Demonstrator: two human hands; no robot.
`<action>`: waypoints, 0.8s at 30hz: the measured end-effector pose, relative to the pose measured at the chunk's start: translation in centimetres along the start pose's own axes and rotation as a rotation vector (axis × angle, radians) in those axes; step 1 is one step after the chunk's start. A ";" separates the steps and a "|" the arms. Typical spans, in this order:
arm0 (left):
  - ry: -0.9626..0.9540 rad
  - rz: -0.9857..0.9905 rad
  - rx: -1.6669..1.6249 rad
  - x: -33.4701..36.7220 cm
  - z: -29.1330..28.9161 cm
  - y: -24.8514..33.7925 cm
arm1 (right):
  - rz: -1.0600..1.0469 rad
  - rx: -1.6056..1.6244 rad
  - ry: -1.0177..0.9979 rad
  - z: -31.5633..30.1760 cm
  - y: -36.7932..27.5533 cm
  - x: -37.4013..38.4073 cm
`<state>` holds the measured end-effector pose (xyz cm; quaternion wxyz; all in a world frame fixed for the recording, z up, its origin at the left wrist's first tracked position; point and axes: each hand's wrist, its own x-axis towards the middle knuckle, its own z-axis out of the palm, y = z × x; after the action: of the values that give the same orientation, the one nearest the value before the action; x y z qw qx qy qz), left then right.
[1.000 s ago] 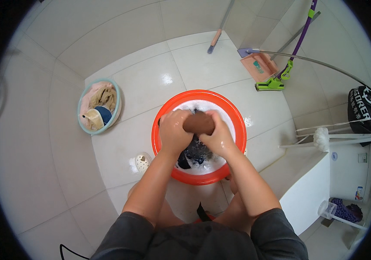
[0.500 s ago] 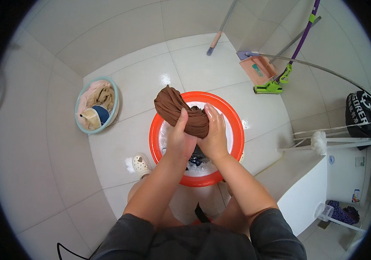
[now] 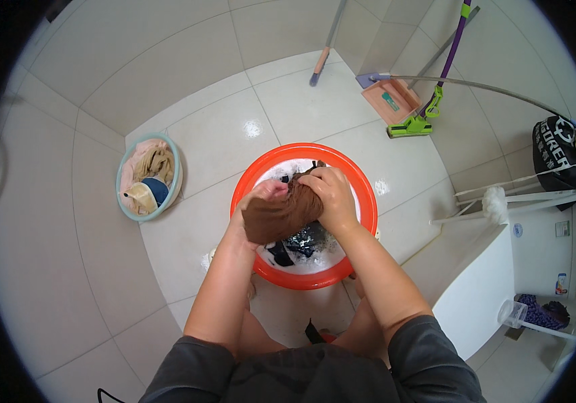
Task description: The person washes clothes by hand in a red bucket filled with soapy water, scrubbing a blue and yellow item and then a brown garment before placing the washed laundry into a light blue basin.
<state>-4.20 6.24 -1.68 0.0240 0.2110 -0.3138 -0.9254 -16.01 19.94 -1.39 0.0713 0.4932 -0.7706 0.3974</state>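
Observation:
A brown cloth (image 3: 271,216), bunched and wet-looking, is held up over a red basin (image 3: 248,260). My left hand (image 3: 261,195) grips it from the left, with part of the cloth hanging over the wrist. On its right side my right hand (image 3: 330,191) is closed round it, fingers bent over the upper edge. Below, the basin holds white suds and dark wet fabric (image 3: 305,243). The cloth and my hands hide the basin's middle.
On the tiled floor at left stands a light blue basin (image 3: 179,176) of clothes and a cap. A pink dustpan (image 3: 390,101), a green-headed mop (image 3: 410,126) and a pink-handled brush (image 3: 320,67) are at the far wall. A white fixture (image 3: 463,282) borders the right.
The brown cloth has been turned and lowered toward me, its loose part now draping over my left wrist. My right hand has shifted onto the cloth's upper edge.

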 end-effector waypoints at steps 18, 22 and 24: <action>-0.079 -0.131 -0.256 -1.4 1.9 -0.3 | 0.551 0.280 -0.334 -3.4 1.7 0.9; -0.156 -0.018 -0.421 -1.4 2.9 0.1 | 0.230 0.087 -0.052 -1.9 0.1 0.3; -0.253 -0.105 -0.389 -1.3 2.8 0.2 | 0.175 0.112 -0.039 -1.3 -0.3 -0.1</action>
<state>-4.12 7.90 0.95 -0.0234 0.1006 -0.1187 -0.9875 -16.10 20.86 -0.38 -0.0064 0.4349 -0.7885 0.4349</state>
